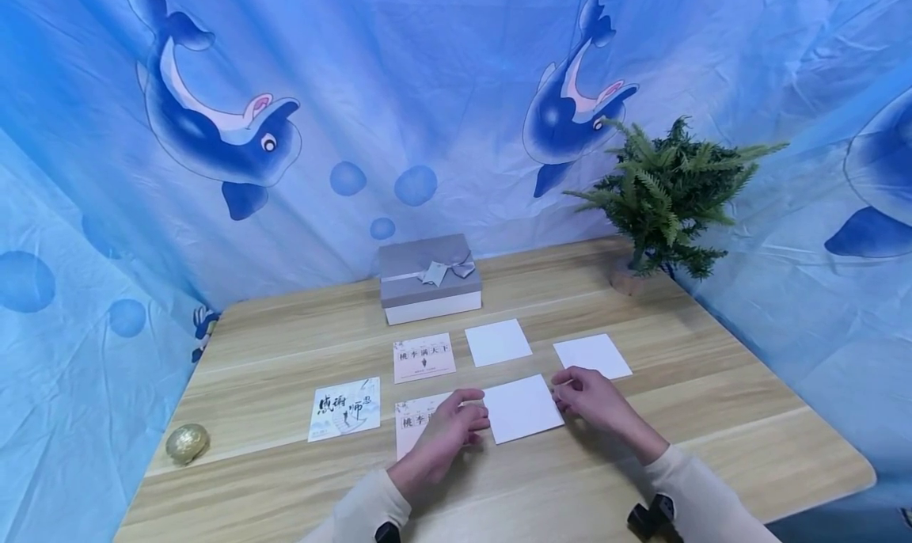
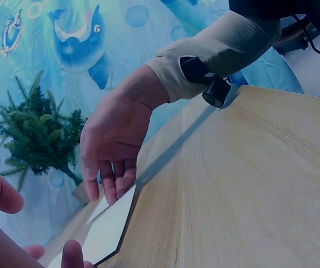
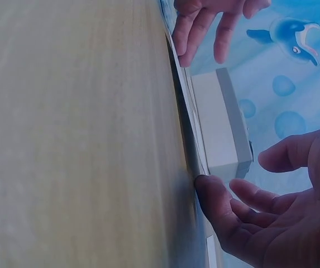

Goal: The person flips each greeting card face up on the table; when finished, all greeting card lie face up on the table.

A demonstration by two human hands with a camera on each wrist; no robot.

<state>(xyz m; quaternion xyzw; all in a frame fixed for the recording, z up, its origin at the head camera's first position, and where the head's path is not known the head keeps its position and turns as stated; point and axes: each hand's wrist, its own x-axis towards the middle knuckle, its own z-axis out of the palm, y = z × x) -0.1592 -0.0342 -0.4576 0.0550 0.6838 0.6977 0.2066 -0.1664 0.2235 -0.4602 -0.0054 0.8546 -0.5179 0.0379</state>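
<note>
A blank white card (image 1: 523, 408) lies between my two hands, near the middle of the table. At its left edge is my left hand (image 1: 452, 432), partly over a printed pink card (image 1: 416, 408) with Chinese characters. My right hand (image 1: 591, 400) is at the opposite edge. In the right wrist view, fingertips of the right hand (image 3: 277, 206) touch the card's edge, while the thumb stands apart from it. A dark strip shows beneath the card (image 3: 190, 111) there. The left wrist view shows the fingers loosely bent around the card (image 2: 106, 237).
Farther back lie two blank white cards (image 1: 499, 343) (image 1: 593, 355) and another pink card (image 1: 424, 358). A calligraphy card (image 1: 345, 410) and a gold ball-like object (image 1: 188, 444) are at left. Behind stand a grey-lidded gift box (image 1: 431, 278) and a small artificial tree (image 1: 670, 191).
</note>
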